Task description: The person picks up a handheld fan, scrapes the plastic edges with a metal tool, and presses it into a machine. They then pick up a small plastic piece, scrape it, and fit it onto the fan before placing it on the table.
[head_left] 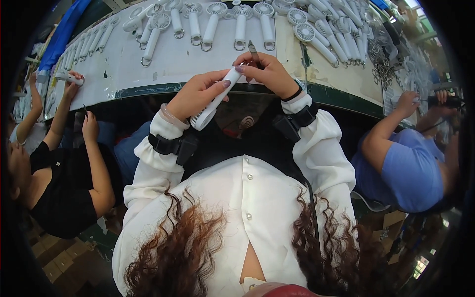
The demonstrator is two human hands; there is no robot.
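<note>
A white handheld fan (216, 102) lies slantwise in my left hand (196, 95), whose fingers wrap round its handle. Its grilled head points down toward me, just beyond the front edge of the table. At the handle's far end, my right hand (271, 74) is closed, its thumb touching the fan. From between its fingers a slim, dark, pointed tool (253, 51) sticks up; its exact kind is unclear. My right fingers partly hide the end of the handle.
A row of white fans (211, 24) lies along the white-topped table (173, 69), with a heap of fans (331, 32) at right. Metal rings or clips (383, 59) are piled beside it. Co-workers sit on both sides; the left one's hand holds a white fan (68, 76).
</note>
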